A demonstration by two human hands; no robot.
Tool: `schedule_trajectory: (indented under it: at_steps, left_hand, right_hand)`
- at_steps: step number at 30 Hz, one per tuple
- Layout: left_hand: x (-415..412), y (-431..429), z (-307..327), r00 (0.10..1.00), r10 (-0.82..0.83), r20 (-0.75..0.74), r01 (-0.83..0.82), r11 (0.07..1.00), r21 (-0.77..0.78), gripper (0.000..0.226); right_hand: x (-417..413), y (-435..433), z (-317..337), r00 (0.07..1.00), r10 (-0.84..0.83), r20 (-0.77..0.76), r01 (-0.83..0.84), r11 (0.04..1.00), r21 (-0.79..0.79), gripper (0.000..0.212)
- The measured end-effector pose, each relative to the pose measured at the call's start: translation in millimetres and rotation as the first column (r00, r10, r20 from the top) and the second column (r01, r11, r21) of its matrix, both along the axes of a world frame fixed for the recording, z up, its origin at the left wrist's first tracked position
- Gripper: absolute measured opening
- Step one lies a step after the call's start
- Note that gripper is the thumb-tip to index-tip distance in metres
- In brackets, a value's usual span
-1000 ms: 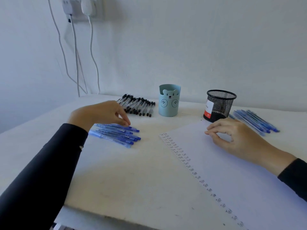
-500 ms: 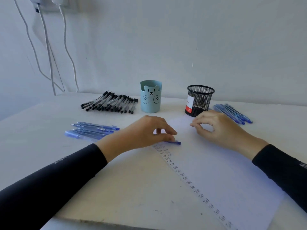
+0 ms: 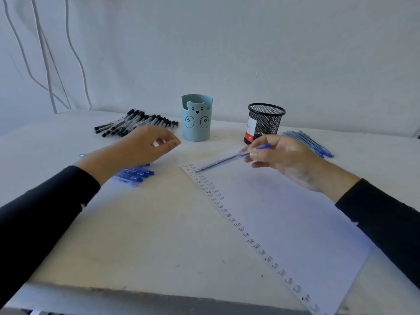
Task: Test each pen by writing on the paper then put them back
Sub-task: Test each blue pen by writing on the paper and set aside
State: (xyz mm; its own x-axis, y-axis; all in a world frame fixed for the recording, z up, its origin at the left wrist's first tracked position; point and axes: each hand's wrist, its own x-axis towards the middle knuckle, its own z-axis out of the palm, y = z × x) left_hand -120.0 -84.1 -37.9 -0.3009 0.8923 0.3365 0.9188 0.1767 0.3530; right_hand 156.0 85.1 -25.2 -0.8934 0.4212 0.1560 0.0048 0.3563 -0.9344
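Fingers (image 3: 254, 153) of the right hand (image 3: 289, 160) are pinching a blue pen (image 3: 218, 163) near its upper end, with the blue cap end sticking out just past the knuckles. The pen is slanting down to the left, and its tip is meeting the paper (image 3: 284, 212) at the top of a column of small handwritten words that is running along the sheet's left edge. The heel of this hand is resting on the paper, and a dark sleeve (image 3: 381, 221) is covering the arm.

The left hand (image 3: 143, 147) is hovering above the bench (image 3: 147, 235), its fingers (image 3: 171, 143) loosely curled toward the thumb; the hand is blurred, but they seem to be grasping nothing. Under its wrist a pile of blue pens (image 3: 136, 175) is lying on the bench, partly hidden by the hand.

Behind the left hand a row of black-capped pens (image 3: 136, 121) is lying side by side. Just right of that row a pale blue bear cup (image 3: 197, 118) is standing upright, and well to its right a black mesh cup (image 3: 264, 122) with a red and white label is standing at the paper's far corner. A second bunch of blue pens (image 3: 311, 143) is lying beyond the right hand, beside the mesh cup. White cables (image 3: 45, 64) are hanging down the wall at the far left.
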Motion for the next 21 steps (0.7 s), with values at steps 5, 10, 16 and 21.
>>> schedule_trajectory:
  at_steps: [5,10,16,21]
  left_hand:
    - [13,2,-8,0.991,-0.122,0.062,0.130,0.983,-0.132,0.052]
    - [17,4,-13,0.990,-0.127,0.067,0.140,0.958,-0.252,0.074]
    - [13,5,-13,0.988,-0.120,0.098,0.143,0.950,-0.278,0.072]
    - [16,4,-12,0.986,-0.110,0.123,0.141,0.950,-0.280,0.073]
  right_hand:
    - [2,-2,19,0.967,-0.076,-0.241,-0.068,0.842,-0.536,0.011]
    - [2,-13,24,0.993,-0.090,-0.072,0.017,0.732,-0.682,0.058]
    - [2,-19,24,0.994,-0.105,-0.028,0.044,0.629,-0.776,0.059]
    - [-3,-27,21,0.995,-0.072,-0.070,0.005,0.737,-0.676,0.064]
